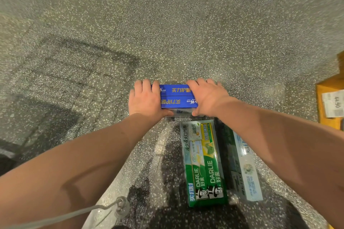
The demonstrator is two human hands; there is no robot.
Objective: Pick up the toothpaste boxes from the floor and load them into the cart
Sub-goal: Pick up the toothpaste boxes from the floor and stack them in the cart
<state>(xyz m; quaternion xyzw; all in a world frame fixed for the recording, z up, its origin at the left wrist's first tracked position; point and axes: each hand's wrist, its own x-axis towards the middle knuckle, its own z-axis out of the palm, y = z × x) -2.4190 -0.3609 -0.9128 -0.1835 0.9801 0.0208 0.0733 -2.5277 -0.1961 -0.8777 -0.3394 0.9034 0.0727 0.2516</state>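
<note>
Blue toothpaste boxes are sitting between our two hands, just far of centre, over the speckled floor. Two blue boxes are lying side by side on top, and a paler layer is peeking out under them at the near edge; we are not able to count the bundle. Its long axis is running left to right, so each short end is facing one hand. Our left hand is clamping the left end, fingers curling over the far edge, thumb tucking in at the near edge. Our right hand is mirroring that on the right end. Both are squeezing inward and are equally near, neither leading. We are not able to tell whether the bundle is resting on the floor or hanging just off it.

Near of the bundle and slightly right, a green Darlie pack is lying flat, long axis running near to far. Just beside it on the right a pale box is lying the same way, partly under our right forearm. No cart is showing clearly. A yellow edge carrying a paper label is poking in at the right, and we are not able to identify it. The next move, we are judging, is calling for a level two-handed lift, with the squeeze stopping the boxes from sliding apart.
</note>
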